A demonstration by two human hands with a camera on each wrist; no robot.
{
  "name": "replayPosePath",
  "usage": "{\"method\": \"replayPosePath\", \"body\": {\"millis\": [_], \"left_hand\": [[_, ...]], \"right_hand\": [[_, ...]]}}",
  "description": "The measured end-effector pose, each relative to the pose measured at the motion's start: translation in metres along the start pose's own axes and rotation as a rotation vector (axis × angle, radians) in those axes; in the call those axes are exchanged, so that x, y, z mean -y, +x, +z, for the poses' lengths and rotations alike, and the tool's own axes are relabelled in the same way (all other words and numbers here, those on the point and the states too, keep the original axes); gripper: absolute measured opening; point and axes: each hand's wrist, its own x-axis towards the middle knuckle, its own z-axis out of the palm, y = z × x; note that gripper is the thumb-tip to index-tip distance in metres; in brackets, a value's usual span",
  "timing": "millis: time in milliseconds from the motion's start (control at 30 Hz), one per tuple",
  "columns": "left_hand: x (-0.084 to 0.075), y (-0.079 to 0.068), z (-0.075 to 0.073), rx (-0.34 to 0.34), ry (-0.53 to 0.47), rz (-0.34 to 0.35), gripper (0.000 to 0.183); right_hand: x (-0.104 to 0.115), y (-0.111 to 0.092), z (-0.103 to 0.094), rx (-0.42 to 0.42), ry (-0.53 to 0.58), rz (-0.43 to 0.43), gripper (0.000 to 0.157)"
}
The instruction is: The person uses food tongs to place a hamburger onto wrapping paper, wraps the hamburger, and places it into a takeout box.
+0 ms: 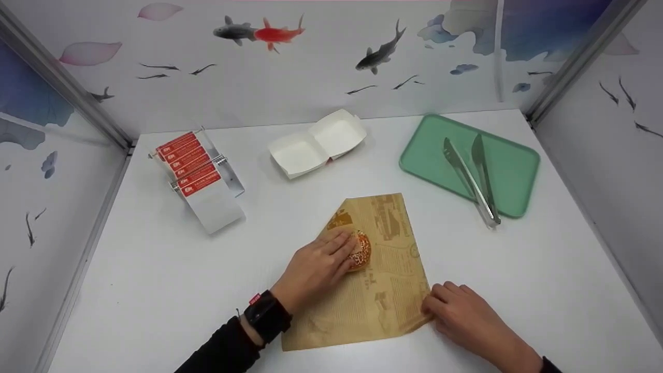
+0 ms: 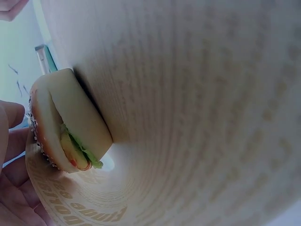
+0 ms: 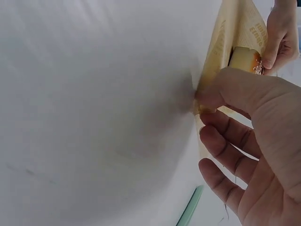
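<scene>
A hamburger with a seeded bun (image 1: 361, 251) sits on a brown printed sheet of wrapping paper (image 1: 388, 290). My left hand (image 1: 321, 261) lies over the burger from the left and presses a folded flap of the paper against it. In the left wrist view, lettuce (image 2: 82, 146) and a yellow layer show between the halves of the bun (image 2: 77, 110), while the paper curves up around one side. At the sheet's lower right corner, my right hand (image 1: 461, 316) pinches the paper edge between thumb and forefinger; its other fingers (image 3: 223, 183) stay loosely bent.
An opened white carton (image 1: 300, 153) stands at the back middle. To its left is a wire rack (image 1: 235, 178) of white paper pouches with red labels (image 1: 202, 184). Metal tongs (image 1: 479, 194) lie across a green tray (image 1: 518, 176) at the right. Printed panels (image 1: 311, 88) enclose the table.
</scene>
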Motion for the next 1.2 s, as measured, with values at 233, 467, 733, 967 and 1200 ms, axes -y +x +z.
{"method": "replayPosePath", "body": {"millis": [233, 467, 733, 967, 1200], "left_hand": [[0.0, 0.0, -0.001, 0.015, 0.001, -0.001, 0.045], [0.0, 0.0, 0.0, 0.023, 0.011, -0.003, 0.045], [0.001, -0.001, 0.002, 0.017, -0.01, 0.0, 0.047], [0.002, -0.001, 0.003, -0.004, 0.011, 0.025, 0.047], [0.001, -0.003, 0.002, -0.018, 0.042, 0.041, 0.047]], "right_hand": [[-0.006, -0.002, 0.009, -0.089, 0.038, 0.014, 0.029], [-0.014, -0.007, 0.007, -0.007, 0.229, 0.023, 0.03], [-0.017, -0.002, 0.008, -0.074, 0.228, -0.046, 0.032], [-0.016, 0.003, 0.018, -0.208, 0.15, -0.055, 0.033], [-0.013, 0.001, 0.014, -0.114, 0.307, 0.064, 0.027]]}}
